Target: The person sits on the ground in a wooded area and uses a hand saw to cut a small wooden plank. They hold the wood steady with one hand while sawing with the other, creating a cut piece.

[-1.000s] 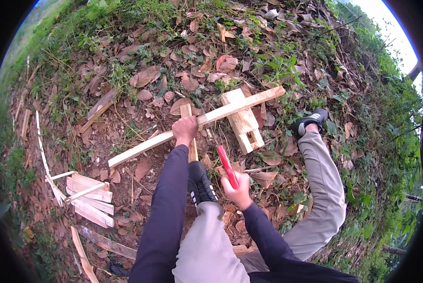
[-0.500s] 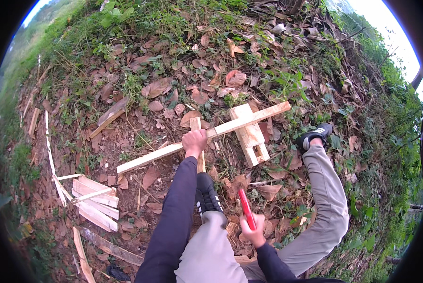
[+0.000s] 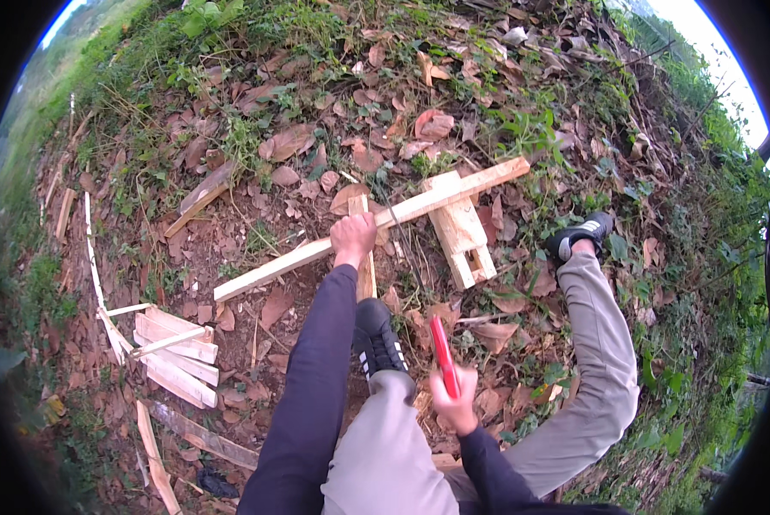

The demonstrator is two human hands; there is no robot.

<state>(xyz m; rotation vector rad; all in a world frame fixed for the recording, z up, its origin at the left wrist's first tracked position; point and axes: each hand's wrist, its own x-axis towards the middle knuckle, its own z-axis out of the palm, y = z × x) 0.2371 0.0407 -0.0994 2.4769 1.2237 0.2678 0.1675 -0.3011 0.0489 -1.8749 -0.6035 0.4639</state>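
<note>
My left hand [image 3: 353, 236] is closed around a long pale wooden strip [image 3: 273, 274], pressing it where it crosses a shorter upright piece of wood [image 3: 366, 278]. The strip's far right end rests over a thick wooden block [image 3: 456, 225] with a slot cut in its near end. My right hand [image 3: 455, 399] grips the red handle of a saw [image 3: 441, 348], below and right of the strip. Its thin dark blade, seen nearly edge-on, reaches up and left across the strip, just right of my left hand.
My left shoe [image 3: 376, 336] stands at the upright piece's near end; my right shoe [image 3: 582, 236] is on leafy ground at right. Several pale slats [image 3: 179, 356] lie stacked at left. A loose board [image 3: 200, 204] lies farther up, among dry leaves and weeds.
My right hand has pulled the saw slightly nearer and left, and more of its blade shows below the strip. My left hand keeps its hold on the wood.
</note>
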